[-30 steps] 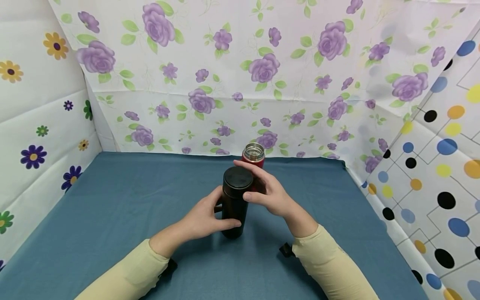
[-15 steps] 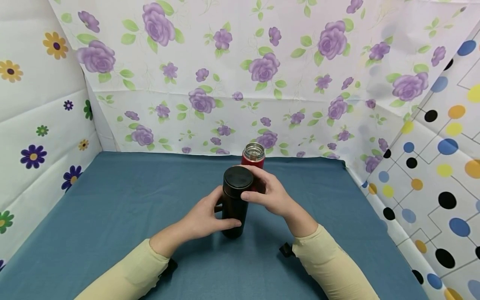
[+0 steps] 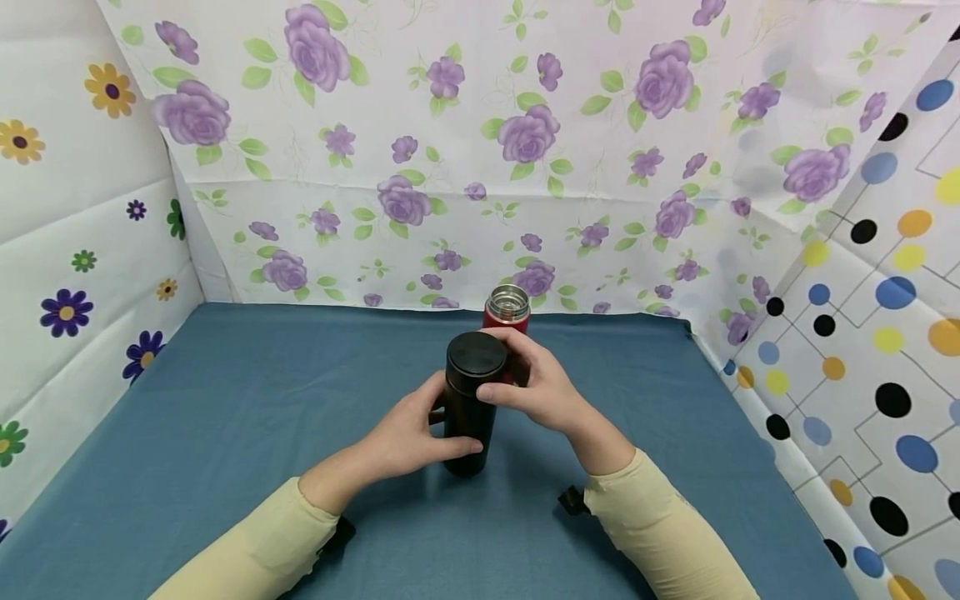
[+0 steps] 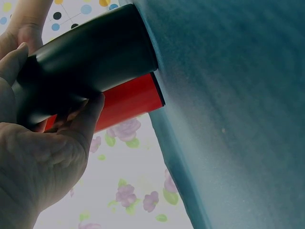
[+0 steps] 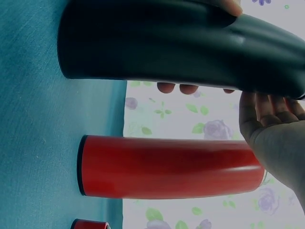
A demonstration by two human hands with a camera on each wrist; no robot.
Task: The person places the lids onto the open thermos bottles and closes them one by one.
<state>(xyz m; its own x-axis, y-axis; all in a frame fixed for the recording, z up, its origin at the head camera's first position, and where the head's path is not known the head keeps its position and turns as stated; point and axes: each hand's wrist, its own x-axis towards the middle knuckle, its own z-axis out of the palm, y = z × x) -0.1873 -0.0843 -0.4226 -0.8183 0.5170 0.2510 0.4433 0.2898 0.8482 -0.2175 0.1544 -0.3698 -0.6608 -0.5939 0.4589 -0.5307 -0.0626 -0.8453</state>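
Observation:
A black thermos flask [image 3: 467, 429] stands upright on the blue cloth in the head view, its flat black lid [image 3: 476, 353] on top. My left hand [image 3: 401, 432] grips the body from the left, thumb across the front and fingers behind. From the right, my right hand [image 3: 542, 385] holds the top at the lid, thumb near the lid's lower edge and the other fingers curled round the far side. Just behind stands a red thermos flask [image 5: 167, 167], lidless, its steel mouth [image 3: 507, 304] showing in the head view.
In the right wrist view a small red piece [image 5: 89, 224], cut off by the frame, sits on the blue cloth [image 3: 262, 400] beside the red flask. Flowered sheeting [image 3: 450, 150] hangs behind the table, and dotted sheeting [image 3: 862, 350] on the right.
My right hand's raised index finger has come down and curled round the lid, and its thumb has slid slightly left. The left hand and the black flask stay in place.

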